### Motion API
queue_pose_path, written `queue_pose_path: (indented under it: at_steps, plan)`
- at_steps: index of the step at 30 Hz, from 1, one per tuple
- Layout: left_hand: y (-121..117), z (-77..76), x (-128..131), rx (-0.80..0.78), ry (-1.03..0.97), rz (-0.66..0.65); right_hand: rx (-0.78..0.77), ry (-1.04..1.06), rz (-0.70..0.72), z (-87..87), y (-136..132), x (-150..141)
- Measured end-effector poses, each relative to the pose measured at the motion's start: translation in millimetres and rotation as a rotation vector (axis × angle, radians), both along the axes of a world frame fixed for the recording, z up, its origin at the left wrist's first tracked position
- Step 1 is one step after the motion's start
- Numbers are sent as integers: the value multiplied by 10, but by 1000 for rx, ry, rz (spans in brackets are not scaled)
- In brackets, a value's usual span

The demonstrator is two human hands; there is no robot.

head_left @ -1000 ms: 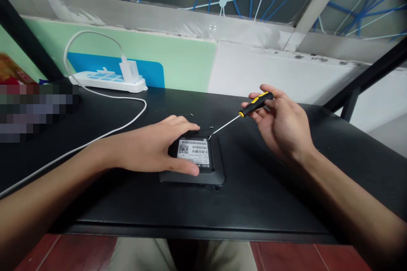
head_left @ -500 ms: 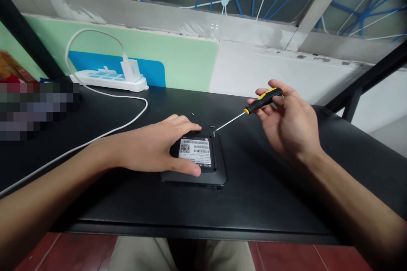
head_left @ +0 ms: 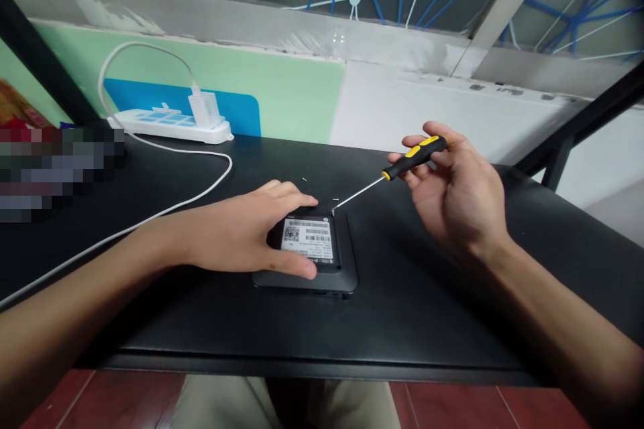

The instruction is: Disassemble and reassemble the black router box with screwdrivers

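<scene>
The left hand [head_left: 236, 238] is spread, thumb and fingers parted across the 9 o'clock side of a flat, dark-grey, round-cornered device [head_left: 304, 279] on the black tabletop [head_left: 402, 322]; a white label [head_left: 308, 241] with barcodes and a QR code covers much of its top. At 2 o'clock, the right hand [head_left: 455, 194] pinches a black-and-yellow screwdriver [head_left: 415, 155], its slim metal shaft reaching the device's 1 o'clock corner. Two tiny silvery screws [head_left: 335, 199] lie beyond, toward 12 and 1 o'clock.
</scene>
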State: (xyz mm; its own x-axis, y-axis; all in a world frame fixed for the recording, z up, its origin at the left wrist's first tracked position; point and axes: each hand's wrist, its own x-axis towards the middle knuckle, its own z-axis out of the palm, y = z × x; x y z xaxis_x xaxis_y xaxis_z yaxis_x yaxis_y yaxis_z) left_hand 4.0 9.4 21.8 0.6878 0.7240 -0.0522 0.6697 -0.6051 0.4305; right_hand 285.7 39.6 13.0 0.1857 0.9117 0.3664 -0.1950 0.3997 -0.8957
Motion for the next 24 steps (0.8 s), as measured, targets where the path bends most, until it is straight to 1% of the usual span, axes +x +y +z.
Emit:
queue_pose_path:
  at_steps: [11,14,18,21,24]
  plan:
    - [-9,7,7,-11,3,5,10,-25,-1,8,-26,-27]
    - [-12,14,0,-12,4,8,62,-52,0,-11,-14,-24]
    - [-13,9,-2,-9,0,9,182,-160,-16,-65,5,5]
    - [-11,4,2,-11,3,12,229,-287,-92,-74,-34,2]
    - [-9,7,7,-21,2,11,264,-442,-244,-45,-106,-29]
